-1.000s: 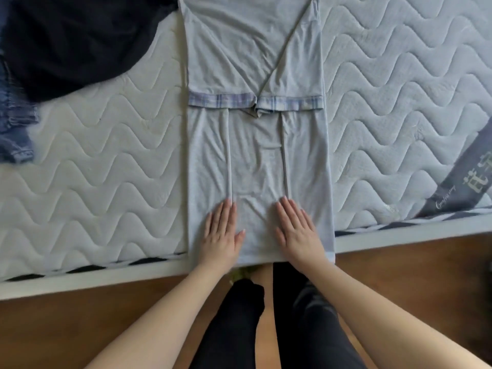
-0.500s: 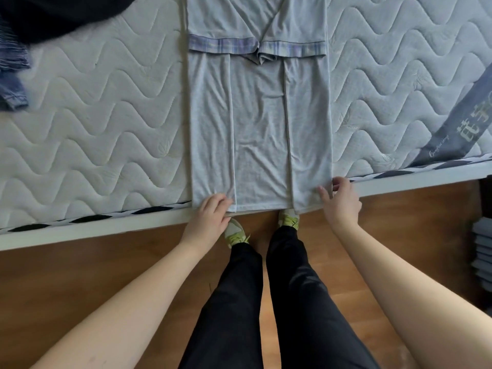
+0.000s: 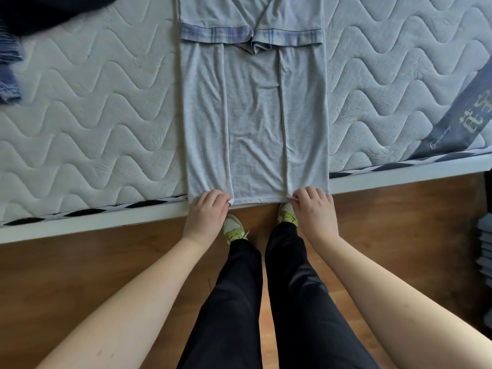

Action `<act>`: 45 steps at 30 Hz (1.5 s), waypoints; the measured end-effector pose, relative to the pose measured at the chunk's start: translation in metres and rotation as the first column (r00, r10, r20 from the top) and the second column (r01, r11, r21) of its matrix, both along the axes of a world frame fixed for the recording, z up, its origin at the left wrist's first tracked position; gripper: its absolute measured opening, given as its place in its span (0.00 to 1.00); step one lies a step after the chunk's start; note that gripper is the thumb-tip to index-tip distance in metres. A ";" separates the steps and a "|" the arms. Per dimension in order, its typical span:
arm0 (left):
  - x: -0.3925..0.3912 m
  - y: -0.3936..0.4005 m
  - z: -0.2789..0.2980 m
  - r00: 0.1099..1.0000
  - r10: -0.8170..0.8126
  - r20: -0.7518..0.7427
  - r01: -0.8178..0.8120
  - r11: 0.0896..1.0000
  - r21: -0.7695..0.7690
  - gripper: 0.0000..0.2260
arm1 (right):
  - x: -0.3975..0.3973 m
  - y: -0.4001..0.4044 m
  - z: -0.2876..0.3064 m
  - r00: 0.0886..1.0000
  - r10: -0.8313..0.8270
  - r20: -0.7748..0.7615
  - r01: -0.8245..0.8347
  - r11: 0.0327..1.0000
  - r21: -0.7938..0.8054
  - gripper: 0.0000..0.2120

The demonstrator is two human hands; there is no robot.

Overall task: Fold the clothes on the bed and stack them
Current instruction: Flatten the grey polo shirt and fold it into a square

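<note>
Grey T-shirt (image 3: 254,115), sides already folded in, lying at the mattress (image 3: 93,115) near edge; I am pinching its hem with left hand (image 3: 206,211) and right hand (image 3: 314,209). Lengthwise fold and stacking remain.

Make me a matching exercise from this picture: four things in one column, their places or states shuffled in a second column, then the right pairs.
Things:
1. grey shirt
2. left hand
3. dark garment
4. plaid cuffs

Places or states:
A. far left corner of the mattress
B. folded in from both sides, lying flat
C. side by side across the shirt
D. pinching the near hem

Pairs: 1-B, 2-D, 3-A, 4-C
</note>
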State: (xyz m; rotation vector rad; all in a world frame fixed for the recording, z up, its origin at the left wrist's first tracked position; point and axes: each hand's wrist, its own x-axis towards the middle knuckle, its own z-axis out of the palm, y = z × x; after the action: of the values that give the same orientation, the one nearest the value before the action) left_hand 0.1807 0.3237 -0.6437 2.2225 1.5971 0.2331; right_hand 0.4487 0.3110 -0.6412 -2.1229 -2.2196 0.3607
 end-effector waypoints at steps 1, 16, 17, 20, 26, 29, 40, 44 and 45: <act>0.000 -0.001 0.000 1.000 -0.001 -0.009 0.001 1.000 0.012 0.06 | -0.001 0.000 0.001 1.000 0.009 -0.012 -0.009 1.000 0.029 0.06; -0.041 -0.015 -0.004 0.958 -0.086 -0.275 0.076 0.996 -0.048 0.25 | 0.023 -0.025 -0.020 0.981 0.174 0.085 -0.169 0.983 -0.070 0.35; -0.043 -0.015 -0.004 0.962 -0.100 -0.254 0.084 0.994 -0.071 0.27 | 0.027 -0.023 -0.022 0.976 0.199 0.089 -0.193 0.979 -0.070 0.36; -0.048 -0.008 -0.001 0.970 -0.122 -0.211 0.098 0.988 -0.122 0.30 | 0.032 -0.011 -0.022 0.957 0.267 0.110 -0.257 0.962 -0.090 0.37; -0.051 0.009 0.002 0.955 -0.171 -0.244 0.151 0.984 -0.099 0.24 | 0.037 0.005 -0.020 0.946 0.310 0.091 -0.312 0.950 0.014 0.27; -0.047 0.014 0.004 0.924 -0.185 -0.336 0.181 0.982 -0.044 0.21 | 0.038 0.010 -0.019 0.946 0.295 0.137 -0.302 0.952 0.040 0.22; -0.037 0.023 0.009 0.811 -0.323 -0.487 0.230 0.943 -0.243 0.32 | 0.034 0.033 -0.012 0.960 0.272 0.070 -0.280 0.950 0.139 0.02; -0.044 0.025 0.011 0.952 -0.214 -0.219 0.151 0.950 -0.272 0.26 | 0.040 0.035 -0.009 0.964 0.262 0.050 -0.267 0.952 0.151 0.02; -0.046 0.026 0.012 0.971 -0.183 -0.154 0.141 0.958 -0.248 0.25 | 0.040 0.034 -0.009 0.963 0.266 0.048 -0.270 0.951 0.149 0.04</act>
State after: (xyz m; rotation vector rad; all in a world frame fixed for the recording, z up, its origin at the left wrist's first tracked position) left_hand 0.1348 0.3492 -0.6313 2.2203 1.4307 -0.1956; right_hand 0.4888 0.3450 -0.6502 -1.7652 -2.4678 0.1628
